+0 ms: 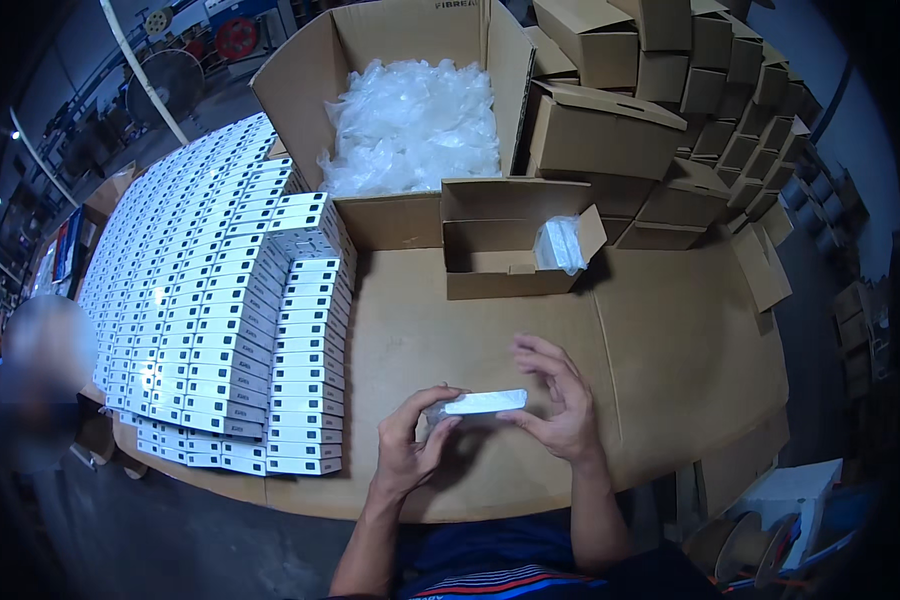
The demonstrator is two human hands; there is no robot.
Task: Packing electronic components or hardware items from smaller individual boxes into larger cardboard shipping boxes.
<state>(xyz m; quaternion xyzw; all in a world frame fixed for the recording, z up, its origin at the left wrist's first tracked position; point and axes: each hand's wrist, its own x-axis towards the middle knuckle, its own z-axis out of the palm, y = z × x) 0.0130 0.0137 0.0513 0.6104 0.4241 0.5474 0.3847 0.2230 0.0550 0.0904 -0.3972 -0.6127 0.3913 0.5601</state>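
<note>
Gripped at its left end by my left hand (410,440) is a small flat white box (485,402); what looks like clear plastic film shows around that end. The hand's thumb is below the box and its fingers are above. My right hand (562,405) is at the box's right end, fingers raised and spread apart. Its thumb reaches the lower right corner, perhaps touching. Beyond my hands stands an open cardboard box (505,283) with a plastic-wrapped white packet (560,245) at its right end.
Dense stacks of small white boxes (200,300) cover the table's left side. At the back, a large open carton (290,95) holds a heap of clear plastic bags (415,125). Many brown cartons (605,125) are piled behind on the right. Cardboard (690,350) covers the tabletop. A blurred person (45,370) is at far left.
</note>
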